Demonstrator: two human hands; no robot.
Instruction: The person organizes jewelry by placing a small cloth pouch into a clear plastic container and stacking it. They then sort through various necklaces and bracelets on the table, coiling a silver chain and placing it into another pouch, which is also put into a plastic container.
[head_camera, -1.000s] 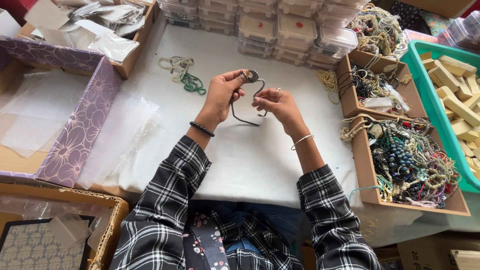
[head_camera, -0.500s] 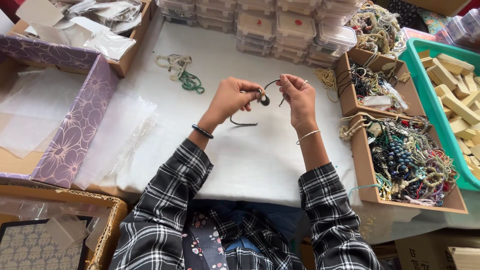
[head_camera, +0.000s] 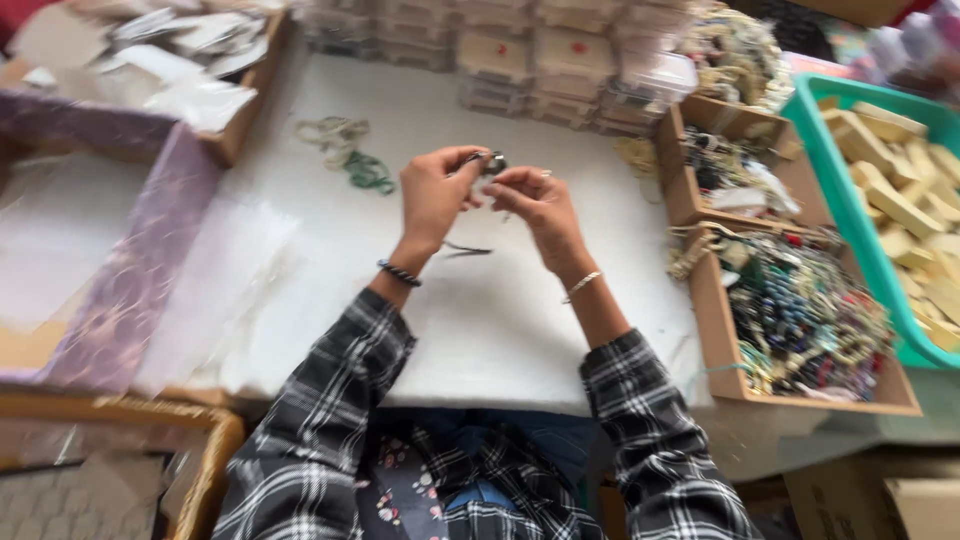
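Left hand (head_camera: 432, 195) is pinching a small dark pendant (head_camera: 492, 163) from its left side, fingers closed on it; right hand (head_camera: 535, 200) is gripping the same pendant from the right, above the white desk (head_camera: 480, 330). Its dark cord (head_camera: 465, 249) is trailing below. Right of the pendant, cardboard boxes (head_camera: 800, 320) are holding beaded jewellery, and a green crate (head_camera: 850, 215) is holding pale blocks.

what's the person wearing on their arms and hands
Both arms wear black-and-white plaid flannel sleeves, pushed up to about mid-forearm. The left hand is bare, with a dark beaded bracelet on its wrist. The right hand is bare too, with a thin silver-coloured bangle on its wrist. No gloves or rings show.
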